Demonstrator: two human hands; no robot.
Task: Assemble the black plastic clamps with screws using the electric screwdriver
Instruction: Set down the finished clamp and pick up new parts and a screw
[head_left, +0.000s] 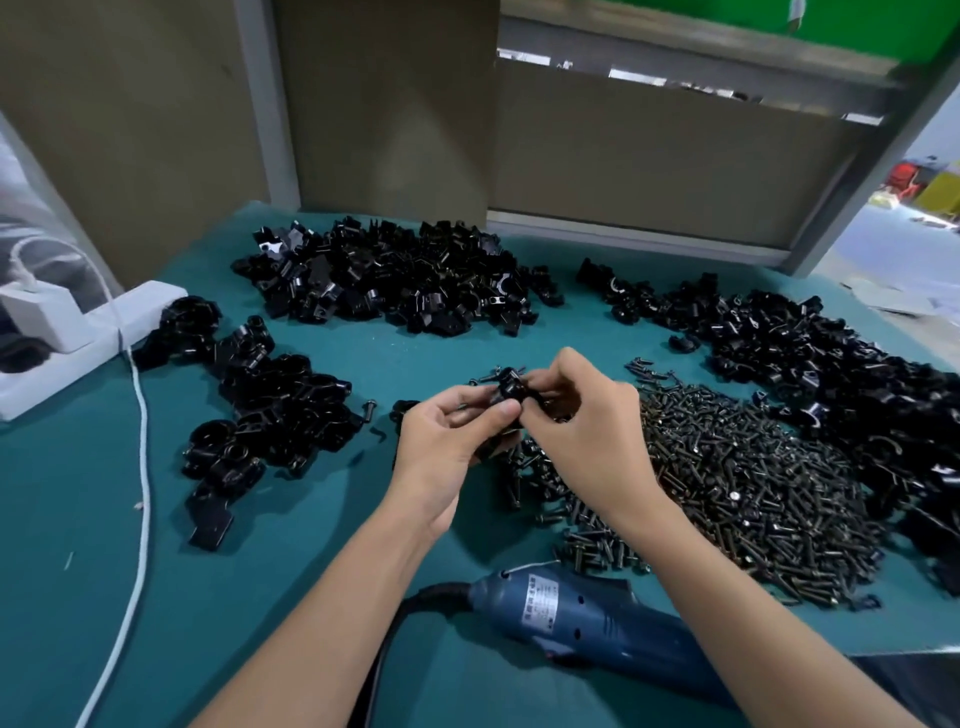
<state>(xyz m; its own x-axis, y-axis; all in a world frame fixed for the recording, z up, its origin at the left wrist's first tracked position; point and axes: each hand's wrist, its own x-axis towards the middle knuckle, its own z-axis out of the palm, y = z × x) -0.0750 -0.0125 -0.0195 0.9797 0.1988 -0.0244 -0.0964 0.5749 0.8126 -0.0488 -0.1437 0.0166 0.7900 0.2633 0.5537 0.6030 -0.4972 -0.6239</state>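
Both forearms extend forward. Left hand (447, 441) and right hand (587, 431) meet at centre, fingers pinching one clamp (506, 391).

Single head-worn wide-angle view, facing forward and down across the green table (322, 519) from the person's own side; left hand (441, 447) and right hand (587, 415) close at centre, wall panels (384, 104) along top

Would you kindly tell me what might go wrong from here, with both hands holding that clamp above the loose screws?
1. The left hand and right hand pinch the small clamp by the fingertips only; it may slip and drop among the screws.
2. The electric screwdriver lies under the right forearm, near the front edge of the table; a drawn-back arm might knock it off.
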